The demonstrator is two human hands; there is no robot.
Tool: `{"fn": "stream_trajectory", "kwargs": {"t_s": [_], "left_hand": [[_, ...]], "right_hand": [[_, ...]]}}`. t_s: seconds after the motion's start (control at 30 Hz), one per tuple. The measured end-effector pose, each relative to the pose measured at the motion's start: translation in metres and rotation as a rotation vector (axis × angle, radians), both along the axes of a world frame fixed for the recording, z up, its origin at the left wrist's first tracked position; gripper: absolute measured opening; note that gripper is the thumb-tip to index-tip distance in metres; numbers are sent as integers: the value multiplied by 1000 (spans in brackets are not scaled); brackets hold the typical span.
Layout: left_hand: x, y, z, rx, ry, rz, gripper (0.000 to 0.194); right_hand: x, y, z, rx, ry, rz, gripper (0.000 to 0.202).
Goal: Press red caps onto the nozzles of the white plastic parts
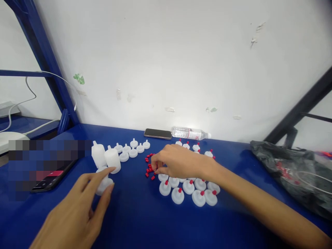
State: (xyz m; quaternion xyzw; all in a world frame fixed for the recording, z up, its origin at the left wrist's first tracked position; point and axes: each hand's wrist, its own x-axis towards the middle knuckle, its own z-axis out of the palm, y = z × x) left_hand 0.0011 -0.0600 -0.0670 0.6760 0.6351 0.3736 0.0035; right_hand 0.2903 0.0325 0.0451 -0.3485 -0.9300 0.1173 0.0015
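My left hand point(80, 204) has its thumb and index finger around a white nozzle cap point(104, 186) at the left, just in front of two white bottle-shaped stacks point(113, 159). Over a scatter of small red tips point(147, 174) is my right hand point(171, 159), its fingertips pinched together and pointing down; whatever lies between them is hidden. Below and behind that hand stand several white caps with red tips point(177, 196). Several plain white caps point(133, 152) without red tips stand left of the red pieces.
A phone point(158, 133) and a clear plastic bottle point(190, 133) lie along the wall. Another phone point(52, 178) rests at the left, partly pixelated. A dark plastic bag point(293, 173) covers the table's right side. Blue frame posts point(49, 58) rise at the left.
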Motion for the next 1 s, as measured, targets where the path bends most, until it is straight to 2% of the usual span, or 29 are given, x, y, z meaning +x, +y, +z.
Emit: {"fn": "stream_trajectory", "kwargs": {"t_s": [0.1, 0.2, 0.33, 0.43, 0.57, 0.63, 0.73, 0.83, 1.0], "left_hand": [[30, -6, 4, 22, -5, -115, 48], [42, 0, 2, 54, -38, -163, 53], [41, 9, -4, 62, -69, -203, 44], [36, 11, -15, 40, -88, -168, 43], [29, 13, -32, -25, -81, -135, 47], [28, 14, -35, -34, -69, -140, 47], [31, 15, -30, -11, -57, -160, 46], [35, 13, -19, 23, -82, -188, 44], [40, 11, -6, 40, -136, -219, 40]], "right_hand": [[4, 2, 0, -24, -53, -24, 19], [5, 5, 1, 19, -71, -59, 23], [1, 8, -5, 104, -104, -142, 22], [-4, 10, -13, 100, -113, -185, 15], [-5, 13, -22, 87, -93, -158, 11], [-3, 15, -25, 90, -91, -122, 14], [0, 15, -24, 117, -105, -82, 21], [2, 13, -18, 114, -97, -112, 22], [4, 11, -6, -48, 93, -118, 19]]}}
